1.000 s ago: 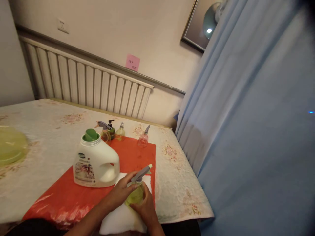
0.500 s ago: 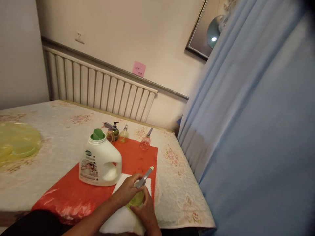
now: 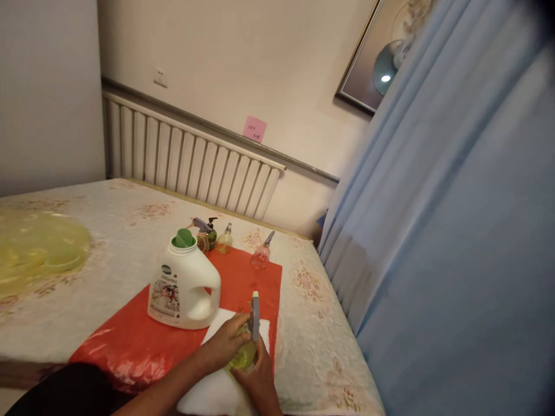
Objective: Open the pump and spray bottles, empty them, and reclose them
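Observation:
A yellow-green spray bottle [image 3: 243, 355] with a grey spray head [image 3: 255, 316] is between my hands, above a white cloth [image 3: 214, 390]. My left hand [image 3: 229, 342] has its fingers closed on the grey head and neck from the left. Wrapped round the bottle's body from the right is my right hand [image 3: 260, 375]. Just left of them a large white detergent jug [image 3: 186, 289] with a green cap [image 3: 184, 238] stands on a red plastic sheet [image 3: 125, 341].
Behind the jug stand a brown spray bottle [image 3: 203, 238], a dark pump bottle [image 3: 211, 234] and a small yellowish bottle [image 3: 225, 240]. A pink spray bottle [image 3: 261, 255] is farther right. A yellow translucent object [image 3: 47, 248] lies left; a blue curtain [image 3: 433, 231] hangs right.
The grey spray head has turned from leaning right to nearly upright, with my left hand still on it. The whole view has shifted slightly, so the surroundings appear farther right.

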The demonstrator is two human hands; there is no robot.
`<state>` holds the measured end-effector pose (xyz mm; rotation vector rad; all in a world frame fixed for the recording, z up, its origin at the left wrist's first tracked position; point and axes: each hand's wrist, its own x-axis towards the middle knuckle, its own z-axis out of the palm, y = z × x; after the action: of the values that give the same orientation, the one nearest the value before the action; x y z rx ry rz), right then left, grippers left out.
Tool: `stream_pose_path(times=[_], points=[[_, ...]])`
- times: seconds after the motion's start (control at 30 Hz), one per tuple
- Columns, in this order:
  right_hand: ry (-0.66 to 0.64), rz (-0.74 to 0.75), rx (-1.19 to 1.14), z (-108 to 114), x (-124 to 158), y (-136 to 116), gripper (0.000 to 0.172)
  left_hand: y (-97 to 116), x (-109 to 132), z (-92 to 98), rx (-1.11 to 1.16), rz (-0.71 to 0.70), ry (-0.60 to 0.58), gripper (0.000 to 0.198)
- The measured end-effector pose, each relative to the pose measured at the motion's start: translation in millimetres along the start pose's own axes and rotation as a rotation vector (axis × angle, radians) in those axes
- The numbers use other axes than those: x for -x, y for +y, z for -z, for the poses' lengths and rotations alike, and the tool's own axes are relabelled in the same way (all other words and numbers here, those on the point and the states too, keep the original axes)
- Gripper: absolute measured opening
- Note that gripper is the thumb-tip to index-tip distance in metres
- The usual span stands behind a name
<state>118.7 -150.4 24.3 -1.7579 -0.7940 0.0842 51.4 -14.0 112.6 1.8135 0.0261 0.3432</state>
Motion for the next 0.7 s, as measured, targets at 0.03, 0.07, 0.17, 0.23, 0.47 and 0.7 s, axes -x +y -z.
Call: stream_pose_path(times=[0.03, 0.07, 0.17, 0.23, 0.47, 0.7], points=[[-0.001, -0.006, 0.009, 0, 0, 1, 0.076, -1, -1, -0.9, 0.001, 0.017, 0.022, 0.023], [-0.003, -0.009, 0.016, -1, 1, 2, 0.075, -2, -2, -2.7, -0.002, 0.036, 0.057, 0.021], [-0.003, 0.001, 0.025, -1, 1, 4, 0.074, -1, -6, -9.9, -0.015, 0.073, 0.145, 0.021], [0.001, 0.005, 0.033, -2, 1, 6, 0.073, 0, -5, -12.5, -0.007, 0.083, 0.162, 0.024], [0.020, 0.014, 0.036, -3, 3, 14, 0.073, -2, 4, -0.5, 0.064, 0.017, -0.011, 0.034], [0.020, -0.026, 0.009, -5, 4, 20, 0.080, -2, -4, -9.3, 0.004, 0.092, 0.113, 0.017]])
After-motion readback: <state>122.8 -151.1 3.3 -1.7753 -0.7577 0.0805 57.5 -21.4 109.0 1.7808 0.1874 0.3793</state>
